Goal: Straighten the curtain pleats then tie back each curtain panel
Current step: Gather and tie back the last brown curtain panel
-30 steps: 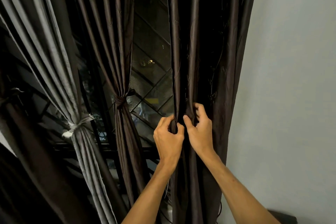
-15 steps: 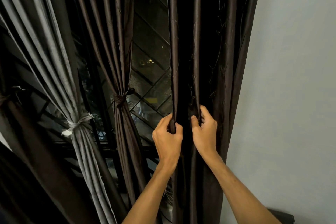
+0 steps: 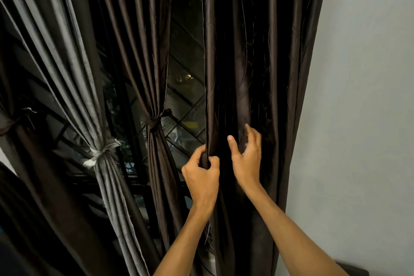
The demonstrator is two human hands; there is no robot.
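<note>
The left grip (image 3: 201, 172) is clamped on the front edge fold of the untied dark panel (image 3: 280, 74), which hangs above and below it; the right grip (image 3: 247, 159), just beside it, is apart, holding nothing. The cloth looks light, soft and slippery: pinch each fold's ridge firmly at this height
</note>
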